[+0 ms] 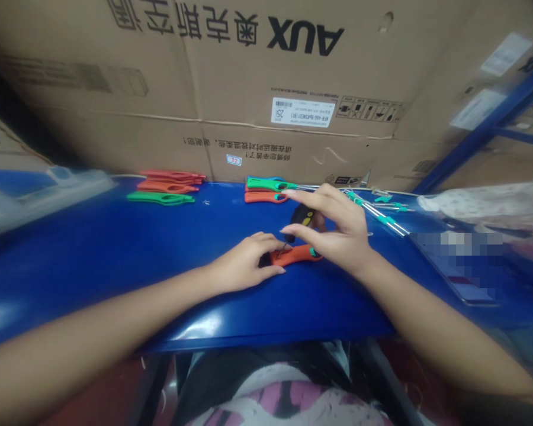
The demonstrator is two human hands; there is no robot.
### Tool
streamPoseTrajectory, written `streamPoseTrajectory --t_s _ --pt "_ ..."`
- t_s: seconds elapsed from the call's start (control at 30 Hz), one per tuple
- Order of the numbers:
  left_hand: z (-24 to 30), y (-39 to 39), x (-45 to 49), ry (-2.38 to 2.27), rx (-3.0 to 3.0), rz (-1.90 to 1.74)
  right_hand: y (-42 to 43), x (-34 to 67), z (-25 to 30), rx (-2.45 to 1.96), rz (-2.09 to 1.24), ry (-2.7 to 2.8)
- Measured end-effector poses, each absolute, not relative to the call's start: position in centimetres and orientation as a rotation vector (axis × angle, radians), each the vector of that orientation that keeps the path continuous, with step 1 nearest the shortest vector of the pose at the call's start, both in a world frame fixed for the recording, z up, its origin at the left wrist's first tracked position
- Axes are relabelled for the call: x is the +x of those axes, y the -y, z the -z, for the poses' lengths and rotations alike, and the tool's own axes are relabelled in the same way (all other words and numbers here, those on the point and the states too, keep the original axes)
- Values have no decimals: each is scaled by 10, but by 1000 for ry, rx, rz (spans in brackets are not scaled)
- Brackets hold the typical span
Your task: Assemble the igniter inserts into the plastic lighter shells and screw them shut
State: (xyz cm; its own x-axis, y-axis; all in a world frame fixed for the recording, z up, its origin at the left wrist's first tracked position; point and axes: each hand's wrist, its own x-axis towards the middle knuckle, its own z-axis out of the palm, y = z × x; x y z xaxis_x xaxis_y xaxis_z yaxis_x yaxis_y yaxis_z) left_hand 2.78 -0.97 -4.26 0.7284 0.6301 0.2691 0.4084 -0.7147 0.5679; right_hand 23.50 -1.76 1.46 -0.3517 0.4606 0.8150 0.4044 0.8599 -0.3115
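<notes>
My left hand (244,260) presses an orange lighter handle (295,255) against the blue table, its thumb and fingers closed around the left end. The handle lies flat with a teal piece at its right end. My right hand (337,228) grips a black screwdriver with yellow marks (302,219), held tilted above the handle. The thin shaft points down to the orange surface near my left fingertips; whether its tip sits in a screw is too small to tell. Behind my hands, a green lighter with a metal tube (266,184) rests by an orange lighter (262,196).
On the left lie stacked red-orange handle shells (169,184) and a green shell (160,198). Metal tubes with teal parts (382,216) are to the right, near a phone (462,278) and a pale cloth (484,204). A large cardboard box (231,77) stands behind the table (93,248).
</notes>
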Motion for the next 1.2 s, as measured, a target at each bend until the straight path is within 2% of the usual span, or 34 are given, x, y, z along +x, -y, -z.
streamPoseTrajectory --t_s 0.07,0.2,0.4,0.57,0.63,0.73,0.8,0.97,1.13,1.2 --pt "43 11 28 -808 2469 -616 21 235 -19 -595 -106 2023" --pt "46 12 28 -825 2479 -627 25 232 -22 -563 -510 2088" --pt "47 13 28 -836 2477 -635 27 224 -10 -589 -182 1896" --pt "44 15 28 -809 2490 -626 30 222 -7 -567 -785 1995" --pt "44 15 29 -812 2515 -628 29 221 -6 -573 -710 1961" --pt "46 16 29 -822 2545 -640 27 220 -6 -601 -259 1940" --pt "45 16 29 -839 2542 -647 26 222 -10 -597 -110 2003" --pt "41 17 30 -860 2508 -627 23 233 -21 -644 -482 2157" --pt "40 17 30 -857 2493 -597 13 239 -18 -728 -263 2025" --pt "40 17 30 -861 2488 -593 10 240 -17 -701 -388 2028"
